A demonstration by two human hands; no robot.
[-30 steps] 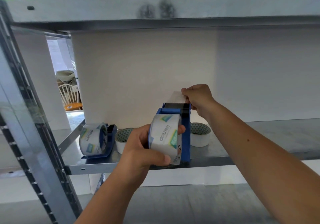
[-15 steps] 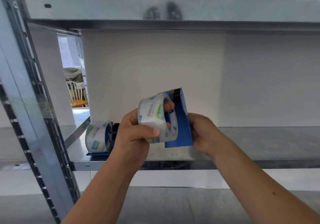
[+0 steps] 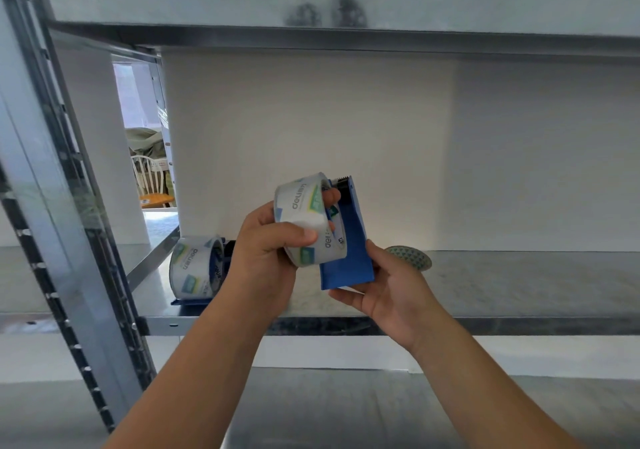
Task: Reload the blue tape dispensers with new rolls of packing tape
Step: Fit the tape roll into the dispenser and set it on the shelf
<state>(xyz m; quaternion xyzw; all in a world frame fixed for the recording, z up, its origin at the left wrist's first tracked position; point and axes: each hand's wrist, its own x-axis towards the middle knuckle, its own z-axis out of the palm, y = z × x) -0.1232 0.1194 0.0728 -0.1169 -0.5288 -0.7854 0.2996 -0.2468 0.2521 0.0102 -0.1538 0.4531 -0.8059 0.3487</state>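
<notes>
Gripping a tape roll [image 3: 306, 221], left hand [image 3: 266, 254]; right hand [image 3: 394, 289] cradles blue dispenser [image 3: 349, 258].

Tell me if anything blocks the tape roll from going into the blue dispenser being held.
Nothing visible does. The left hand holds the tape roll right against the blue dispenser, which the right hand supports from below; only the left fingers wrap the roll.

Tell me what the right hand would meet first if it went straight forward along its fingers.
Probably the blue tape dispenser, which the right hand already cradles from below; its fingers point up-left toward the tape roll in the left hand. Depth is unclear.
</notes>
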